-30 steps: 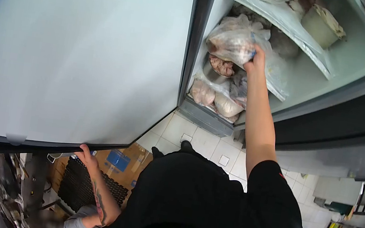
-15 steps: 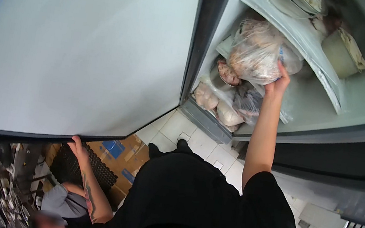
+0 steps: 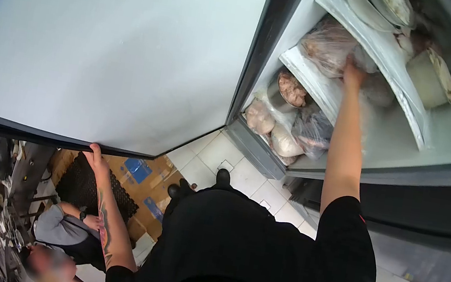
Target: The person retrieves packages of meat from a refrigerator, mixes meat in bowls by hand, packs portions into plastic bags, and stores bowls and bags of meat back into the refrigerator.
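My right hand (image 3: 354,73) reaches into the open freezer and is closed on the near side of a clear plastic bag of pale pinkish food (image 3: 328,44), maybe meat. The bag rests on the middle white shelf (image 3: 311,77); its fingers are partly hidden against the plastic. My left hand (image 3: 97,159) grips the lower edge of the big white freezer door (image 3: 110,54), its far fingers out of sight. Under the shelf stand a metal pot of minced-looking meat (image 3: 291,90), pale bagged lumps (image 3: 260,117) and a dark-filled plastic bag (image 3: 312,132).
On the upper shelf (image 3: 380,62) are bowls (image 3: 382,7) and a tall container (image 3: 430,81). A person in a grey sleeve (image 3: 58,226) is at lower left, beside flattened cardboard (image 3: 145,187) and a black mat (image 3: 92,182). White tiles (image 3: 246,176) lie underfoot.
My right hand has moved the bag deeper onto the middle shelf, uncovering the shelf's front and the pot. My left hand stays on the door edge. The other person has shifted.
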Tool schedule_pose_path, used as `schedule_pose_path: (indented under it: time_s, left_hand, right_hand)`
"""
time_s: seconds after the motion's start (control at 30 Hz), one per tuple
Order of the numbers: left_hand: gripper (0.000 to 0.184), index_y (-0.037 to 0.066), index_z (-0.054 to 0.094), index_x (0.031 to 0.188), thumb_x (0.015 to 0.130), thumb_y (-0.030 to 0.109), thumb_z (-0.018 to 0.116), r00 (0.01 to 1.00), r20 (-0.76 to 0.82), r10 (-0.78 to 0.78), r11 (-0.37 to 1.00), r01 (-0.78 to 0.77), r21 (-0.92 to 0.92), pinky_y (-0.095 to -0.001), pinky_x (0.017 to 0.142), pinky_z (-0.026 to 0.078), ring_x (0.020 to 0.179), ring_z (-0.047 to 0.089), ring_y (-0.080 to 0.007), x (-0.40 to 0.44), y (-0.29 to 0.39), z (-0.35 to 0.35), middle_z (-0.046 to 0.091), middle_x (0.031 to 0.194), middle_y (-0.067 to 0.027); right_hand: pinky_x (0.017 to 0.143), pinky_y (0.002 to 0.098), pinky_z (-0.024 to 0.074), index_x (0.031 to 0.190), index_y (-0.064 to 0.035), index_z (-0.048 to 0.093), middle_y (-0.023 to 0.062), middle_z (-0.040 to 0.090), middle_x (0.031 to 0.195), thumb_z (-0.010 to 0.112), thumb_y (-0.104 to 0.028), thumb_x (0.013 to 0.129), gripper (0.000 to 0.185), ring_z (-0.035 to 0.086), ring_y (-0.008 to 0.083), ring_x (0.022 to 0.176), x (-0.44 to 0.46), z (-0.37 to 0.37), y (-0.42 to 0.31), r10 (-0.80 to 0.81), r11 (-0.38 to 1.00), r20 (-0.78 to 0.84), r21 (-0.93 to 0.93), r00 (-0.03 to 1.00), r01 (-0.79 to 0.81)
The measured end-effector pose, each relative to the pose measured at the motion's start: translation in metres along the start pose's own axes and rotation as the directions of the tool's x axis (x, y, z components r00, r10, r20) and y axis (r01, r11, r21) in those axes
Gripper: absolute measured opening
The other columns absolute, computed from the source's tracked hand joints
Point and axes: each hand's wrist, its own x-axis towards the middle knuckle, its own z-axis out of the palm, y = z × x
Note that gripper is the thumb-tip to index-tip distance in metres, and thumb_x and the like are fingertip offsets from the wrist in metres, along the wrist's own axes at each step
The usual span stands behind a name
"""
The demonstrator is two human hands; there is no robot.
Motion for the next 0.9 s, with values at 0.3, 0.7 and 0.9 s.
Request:
schedule_pose_path:
  time_s: [0.3,0.7,0.9]
  left_hand:
    - [0.082,-0.006,0.02,0.146,0.096,0.049,0.055,0.996,0.092,-0.009,0.998,0.015,-0.067,-0.0383,0.112,0.023,0.131,0.035,-0.0287,0.024,-0.035,-0.012,0.033,0.145,-0.0214]
    - [0.082,-0.008,0.016,0.146,0.091,0.03,0.064,0.919,0.377,0.119,0.986,-0.156,0.068,-0.0412,0.114,0.026,0.137,0.032,-0.038,0.031,-0.031,-0.024,0.031,0.146,-0.0288]
    - [0.077,0.0,0.028,0.139,0.085,0.037,0.068,0.85,0.52,0.082,0.962,-0.204,0.182,-0.0467,0.091,0.047,0.112,0.051,-0.0418,0.018,0.017,-0.051,0.047,0.124,-0.0241]
  right_hand:
    - [0.112,0.0391,0.0284,0.142,0.0058,0.039,0.0288,0.035,0.147,0.071,-0.048,0.082,0.087,0.036,0.0357,0.138,-0.136,-0.039,-0.049,-0.27,0.844,0.274,-0.395,0.923,0.364]
    - [0.085,0.0405,0.0512,0.113,-0.0064,0.068,0.0203,0.068,0.105,0.062,-0.03,0.088,0.034,0.065,0.0365,0.098,-0.488,0.023,0.129,0.193,0.433,0.958,-0.277,0.212,0.858]
    - [0.09,0.037,0.0509,0.127,-0.0085,0.061,0.0205,0.058,0.13,0.066,-0.026,0.088,0.043,0.066,0.0301,0.103,-0.604,0.071,0.117,0.234,0.796,0.953,-0.301,0.191,0.525]
